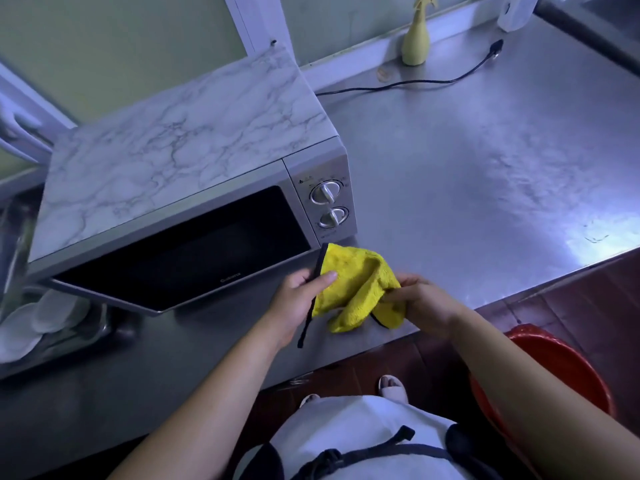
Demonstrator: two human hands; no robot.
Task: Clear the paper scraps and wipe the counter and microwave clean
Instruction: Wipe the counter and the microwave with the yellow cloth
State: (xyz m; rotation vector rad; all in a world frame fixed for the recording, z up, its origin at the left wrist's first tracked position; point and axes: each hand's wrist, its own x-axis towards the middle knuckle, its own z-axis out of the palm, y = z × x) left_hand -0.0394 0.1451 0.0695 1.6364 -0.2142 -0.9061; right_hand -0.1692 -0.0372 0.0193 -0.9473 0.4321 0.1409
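**Above the counter's [485, 168] front edge, both hands grip one yellow cloth [356, 282]**

Behind and to the right of the held cloth spreads the steel counter, with a patch of glare. Just beyond the left hand [294, 306] sits the microwave [173, 150], marble-patterned on top, its dark door closed. The cloth's upper corner nearly meets the microwave's lower right corner. Below the right forearm, on the floor, stands a red basin [554, 358].

The black-edged cloth hangs bunched between the hands. The left hand clamps the black hem, thumb pressed on the yellow pile. The right hand [426, 306] pinches the opposite bunched end, fingers curled round it.

Far beyond the grip, a black cord [415, 83] trails across the counter near a yellow spray bottle [414, 43] by the wall. Two dials [325, 194] stack on the microwave's panel, directly beyond the cloth. Small print rings them, and a pale brand word [230, 276] marks the door frame; both are too blurred to read.
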